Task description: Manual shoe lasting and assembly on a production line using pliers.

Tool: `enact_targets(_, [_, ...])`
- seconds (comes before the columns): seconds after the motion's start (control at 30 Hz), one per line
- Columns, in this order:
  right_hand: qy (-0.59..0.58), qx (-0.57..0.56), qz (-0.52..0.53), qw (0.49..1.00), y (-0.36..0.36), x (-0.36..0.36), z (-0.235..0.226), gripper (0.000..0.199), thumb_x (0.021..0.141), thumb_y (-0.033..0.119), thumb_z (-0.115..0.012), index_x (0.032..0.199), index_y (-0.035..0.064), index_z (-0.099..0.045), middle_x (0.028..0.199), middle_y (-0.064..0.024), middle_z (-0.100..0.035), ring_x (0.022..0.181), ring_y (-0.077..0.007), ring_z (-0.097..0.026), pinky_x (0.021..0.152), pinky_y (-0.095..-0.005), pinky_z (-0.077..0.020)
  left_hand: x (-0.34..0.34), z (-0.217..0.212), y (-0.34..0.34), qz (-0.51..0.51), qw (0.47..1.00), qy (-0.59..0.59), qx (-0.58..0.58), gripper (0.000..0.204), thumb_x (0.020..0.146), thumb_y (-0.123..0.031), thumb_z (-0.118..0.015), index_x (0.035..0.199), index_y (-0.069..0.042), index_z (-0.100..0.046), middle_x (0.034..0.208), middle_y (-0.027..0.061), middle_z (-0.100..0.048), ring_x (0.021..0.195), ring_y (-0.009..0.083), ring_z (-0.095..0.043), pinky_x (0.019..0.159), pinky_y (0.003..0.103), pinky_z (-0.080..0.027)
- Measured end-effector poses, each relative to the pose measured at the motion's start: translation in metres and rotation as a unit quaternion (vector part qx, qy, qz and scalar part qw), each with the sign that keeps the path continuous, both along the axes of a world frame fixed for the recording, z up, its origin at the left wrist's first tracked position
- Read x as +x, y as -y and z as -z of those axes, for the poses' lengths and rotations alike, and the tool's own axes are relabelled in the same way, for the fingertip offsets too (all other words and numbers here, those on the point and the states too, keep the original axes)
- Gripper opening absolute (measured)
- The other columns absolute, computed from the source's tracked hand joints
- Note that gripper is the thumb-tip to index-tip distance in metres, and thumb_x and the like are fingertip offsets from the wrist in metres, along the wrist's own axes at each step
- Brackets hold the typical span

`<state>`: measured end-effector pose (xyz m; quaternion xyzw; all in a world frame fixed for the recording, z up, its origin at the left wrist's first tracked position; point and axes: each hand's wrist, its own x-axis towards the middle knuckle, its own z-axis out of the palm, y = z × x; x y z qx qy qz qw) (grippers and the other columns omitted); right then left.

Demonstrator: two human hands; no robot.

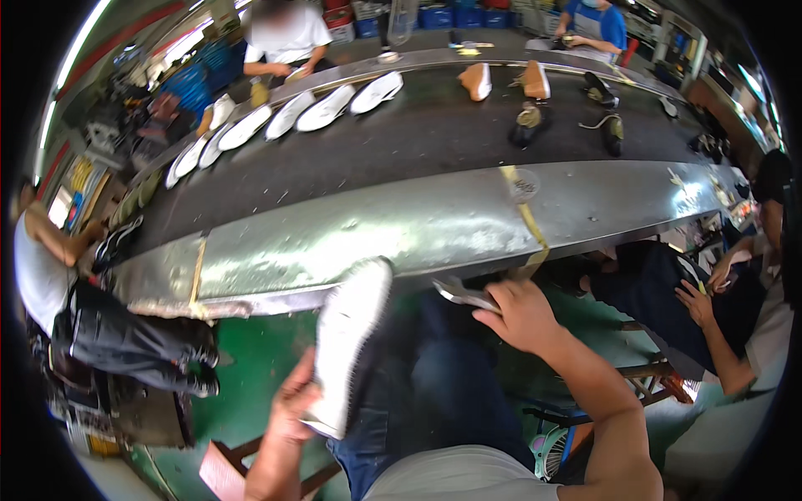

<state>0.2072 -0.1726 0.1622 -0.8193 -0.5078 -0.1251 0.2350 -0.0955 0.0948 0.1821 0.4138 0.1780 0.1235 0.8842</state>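
My left hand [294,401] grips a white shoe [342,342] by its lower end. The shoe stands tilted over my lap, its pale flat side toward me and its upper end by the metal table edge [334,250]. In my right hand [525,317], the fingers are closed round a silvery metal hand tool [465,295]. The tool's shiny curved head points left toward the shoe, apart from it. Its exact kind does not show, and the palm hides its handle.
Beyond the metal ledge, a dark conveyor belt [376,163] carries several white-soled shoes [326,108], two tan shoes [476,82] and several dark ones [528,125]. Co-workers are at the far side [286,42], at left [50,259] and seated at right [710,309].
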Motion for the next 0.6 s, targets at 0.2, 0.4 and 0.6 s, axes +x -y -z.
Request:
enact_targets(0.2, [0.095, 0.013, 0.027, 0.995, -0.064, 0.123, 0.015, 0.042, 0.083, 0.043, -0.072, 0.100, 0.0059, -0.061, 0.091, -0.0109, -0.062, 0.088, -0.0313, -0.061, 0.081, -0.0436, -0.0445, 0.200, -0.076, -0.167, -0.029, 0.969, -0.050, 0.242, 0.075, 0.087, -0.008, -0.064, 0.153, 0.003, -0.032, 0.140, 0.0198, -0.055, 0.119, 0.0271, -0.060, 0.103, 0.036, -0.046])
enact_targets(0.4, [-0.008, 0.016, 0.061, 0.998, -0.086, 0.143, 0.028, 0.040, 0.082, 0.041, -0.073, 0.099, 0.0073, -0.061, 0.096, -0.0122, -0.061, 0.097, -0.0322, -0.058, 0.087, -0.0436, -0.0437, 0.341, -0.072, -0.276, 0.036, 0.381, -0.303, 0.873, 0.070, 0.089, -0.016, -0.064, 0.151, -0.001, -0.036, 0.144, 0.0205, -0.049, 0.132, 0.0395, -0.047, 0.109, 0.044, -0.039])
enact_targets(0.6, [-0.033, 0.025, 0.031, 0.999, -0.085, 0.144, 0.014, 0.042, 0.082, 0.037, -0.074, 0.106, 0.0055, -0.059, 0.099, -0.0101, -0.062, 0.096, -0.0300, -0.059, 0.085, -0.0408, -0.0462, 0.339, 0.025, -0.369, 0.152, 0.223, -0.238, 0.933, 0.065, 0.084, -0.013, -0.064, 0.145, -0.001, -0.044, 0.152, 0.0201, -0.040, 0.144, 0.0412, -0.031, 0.119, 0.044, -0.027])
